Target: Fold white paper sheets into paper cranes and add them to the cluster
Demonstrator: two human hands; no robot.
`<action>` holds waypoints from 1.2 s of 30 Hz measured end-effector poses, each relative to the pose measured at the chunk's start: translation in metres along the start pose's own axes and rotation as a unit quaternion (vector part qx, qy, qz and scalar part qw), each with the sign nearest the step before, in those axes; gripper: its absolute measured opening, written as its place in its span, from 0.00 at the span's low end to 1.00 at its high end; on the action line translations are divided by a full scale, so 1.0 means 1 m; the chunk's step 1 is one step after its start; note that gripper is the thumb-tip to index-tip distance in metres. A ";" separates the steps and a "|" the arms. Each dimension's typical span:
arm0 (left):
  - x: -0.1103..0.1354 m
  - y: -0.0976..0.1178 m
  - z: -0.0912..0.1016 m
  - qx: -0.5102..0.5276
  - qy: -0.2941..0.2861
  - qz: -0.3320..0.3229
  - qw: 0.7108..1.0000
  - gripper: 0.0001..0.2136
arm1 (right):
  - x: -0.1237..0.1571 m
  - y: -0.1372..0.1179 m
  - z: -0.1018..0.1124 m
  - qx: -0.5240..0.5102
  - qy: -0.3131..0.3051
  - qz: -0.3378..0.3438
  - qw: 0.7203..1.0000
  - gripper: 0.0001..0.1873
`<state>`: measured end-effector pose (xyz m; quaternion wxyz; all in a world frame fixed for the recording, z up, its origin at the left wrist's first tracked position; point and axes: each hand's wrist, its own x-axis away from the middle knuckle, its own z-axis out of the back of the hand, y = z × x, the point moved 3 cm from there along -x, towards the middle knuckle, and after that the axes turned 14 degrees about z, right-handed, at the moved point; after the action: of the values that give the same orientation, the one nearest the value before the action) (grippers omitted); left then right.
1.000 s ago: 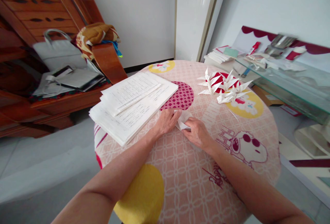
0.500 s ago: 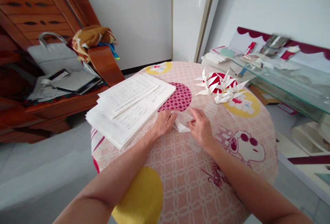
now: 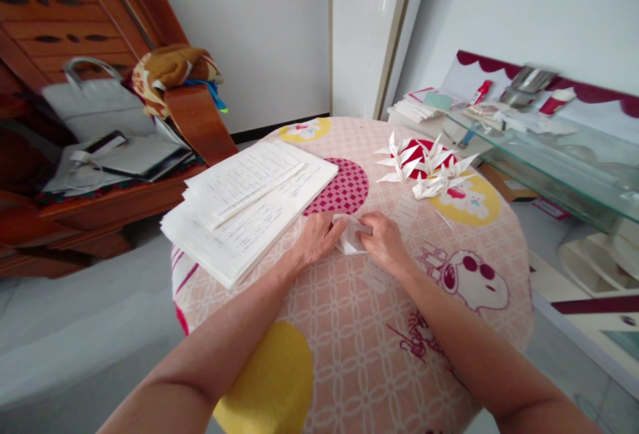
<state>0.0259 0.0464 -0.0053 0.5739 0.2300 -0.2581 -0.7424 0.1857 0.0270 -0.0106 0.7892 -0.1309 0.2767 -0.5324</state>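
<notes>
A small folded white paper (image 3: 350, 237) lies on the round table (image 3: 349, 354) with its pink patterned cloth. My left hand (image 3: 317, 237) presses on the paper's left side with fingers laid over it. My right hand (image 3: 384, 239) pinches the paper's right edge, fingers curled together. Much of the paper is hidden between the two hands. A thick stack of printed sheets (image 3: 244, 204) sits just left of my left hand.
Several folded white paper cranes (image 3: 424, 168) sit at the table's far right. A glass shelf (image 3: 549, 154) with cups and papers stands to the right. A wooden bench (image 3: 100, 181) at left holds a grey bag (image 3: 94, 104), papers and a cloth.
My right hand had lifted off and opened beside the paper half a second ago; now it has closed back on the paper's right edge. The left hand stayed pressing.
</notes>
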 end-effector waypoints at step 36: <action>-0.007 -0.018 0.011 0.136 -0.051 0.045 0.988 0.21 | 0.028 -0.004 0.013 0.085 -0.096 0.035 0.991 0.17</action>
<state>0.0076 0.0581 -0.0084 0.5563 0.2561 -0.3957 -0.6844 0.1977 -0.0008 -0.0063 0.8384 -0.1048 0.1577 -0.5111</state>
